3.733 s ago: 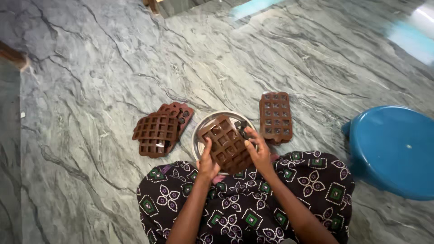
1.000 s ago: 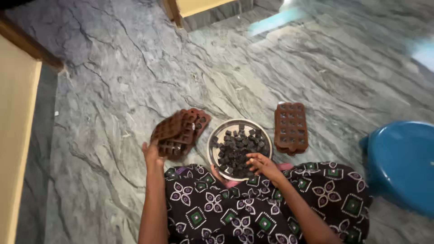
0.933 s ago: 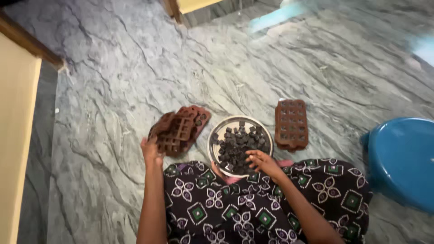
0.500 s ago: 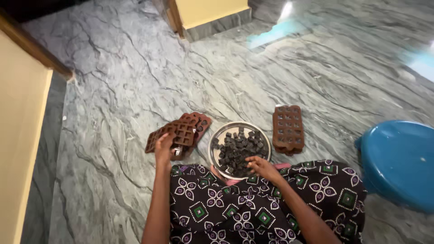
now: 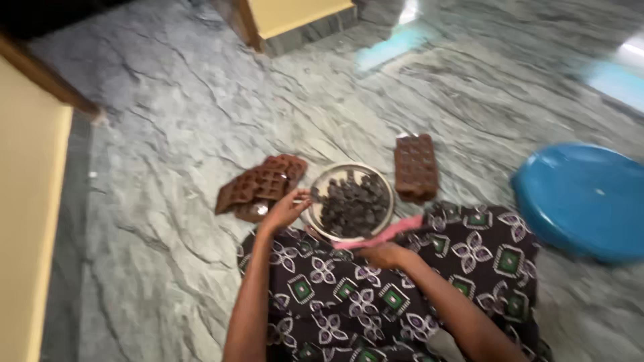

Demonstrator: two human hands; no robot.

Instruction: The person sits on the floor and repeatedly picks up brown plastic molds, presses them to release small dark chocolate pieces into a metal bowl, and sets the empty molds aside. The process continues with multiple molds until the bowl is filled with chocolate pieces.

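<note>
The person sits on a grey veined stone floor, lap covered in dark patterned cloth; just past the knees stands a round steel plate heaped with small dark chocolate pieces. The left hand reaches to the plate's left rim, fingers loosely spread and touching or almost touching the metal; whether it grips anything cannot be told through the blur. The right hand lies on the lap at the plate's near edge, fingers curled in, just below a pink strip of cloth; whether it holds a piece cannot be told.

Left of the plate, and close beside the left hand, lies a loose pile of brown silicone moulds with square cells, overlapping one another; right of the plate a second stack of brown moulds lies flat, apart from both hands. Farther right a blue plastic stool stands near the knee; a yellow wall runs down the left edge, and a yellow doorpost base sits at the far side of the floor.
</note>
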